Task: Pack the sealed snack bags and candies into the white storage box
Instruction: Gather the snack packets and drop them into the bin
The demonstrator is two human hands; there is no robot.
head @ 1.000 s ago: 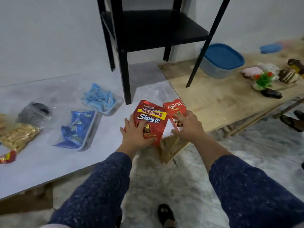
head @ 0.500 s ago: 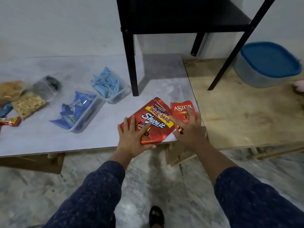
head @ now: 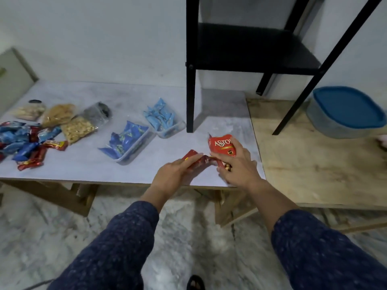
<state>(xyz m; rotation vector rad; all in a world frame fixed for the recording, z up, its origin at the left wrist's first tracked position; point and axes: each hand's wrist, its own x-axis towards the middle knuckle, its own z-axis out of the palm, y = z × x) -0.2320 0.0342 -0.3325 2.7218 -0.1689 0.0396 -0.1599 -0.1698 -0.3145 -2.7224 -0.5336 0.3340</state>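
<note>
My left hand [head: 174, 174] grips the dark red beng-beng bag [head: 200, 161], now tipped on edge near the table's front edge. My right hand [head: 237, 166] holds the orange-red Astor bag [head: 221, 144] upright, its fingertips also touching the beng-beng bag. Two clear tubs of blue-wrapped candies [head: 127, 141] [head: 162, 117] sit left of my hands. Sealed clear bags of nuts and chips [head: 76, 127] and a pile of loose blue and red candies [head: 27, 143] lie at the far left. A pale box with a blue lid [head: 343, 114] stands on the wooden table at right.
A black metal shelf [head: 247, 51] stands at the back, one leg [head: 190, 97] on the grey table [head: 73, 164] just behind my hands. The wooden table [head: 314, 168] adjoins on the right. Marble floor lies below, with a sandalled foot [head: 195, 282] at the bottom edge.
The beng-beng bag went from lying flat to tipped on edge in my left hand. My right hand lifted the Astor bag upright. The view swung left, showing more snacks.
</note>
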